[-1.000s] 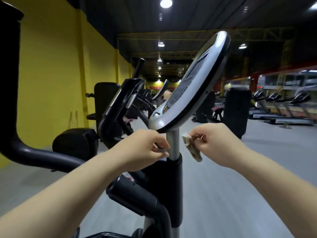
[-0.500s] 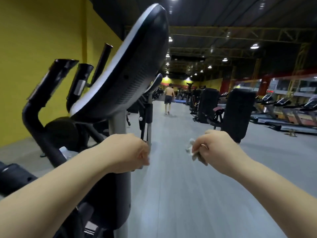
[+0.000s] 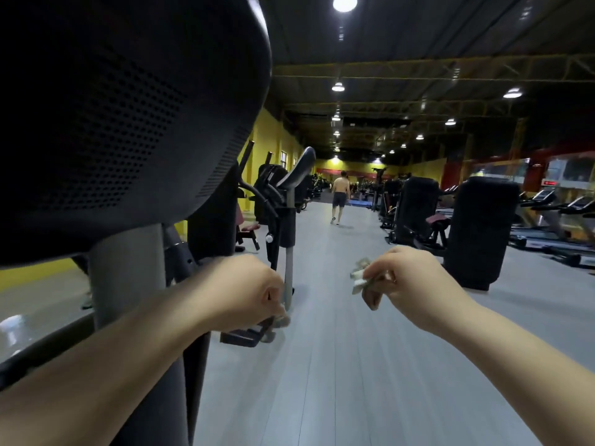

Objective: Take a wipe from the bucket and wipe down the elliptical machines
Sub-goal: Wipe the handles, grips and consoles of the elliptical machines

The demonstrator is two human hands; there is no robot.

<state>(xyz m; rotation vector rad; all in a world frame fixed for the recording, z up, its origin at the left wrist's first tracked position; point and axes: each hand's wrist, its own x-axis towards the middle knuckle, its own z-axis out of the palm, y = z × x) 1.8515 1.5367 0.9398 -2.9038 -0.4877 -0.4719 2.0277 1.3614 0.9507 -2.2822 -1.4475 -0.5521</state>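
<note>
Grey gym floor (image 3: 322, 381) runs beside a black elliptical machine (image 3: 128, 123). The right hand (image 3: 415, 284) grip pinches a crumpled wipe (image 3: 360, 275). The left hand (image 3: 248, 291) grip is curled, contents unclear.

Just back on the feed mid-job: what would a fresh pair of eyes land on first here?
The big black perforated console back of the nearest elliptical fills the upper left, on its grey post. Lower down, the right hand pinches a crumpled wipe at centre right, and the left hand is curled at centre left. Far down the grey aisle, a person is seen from behind.
</note>
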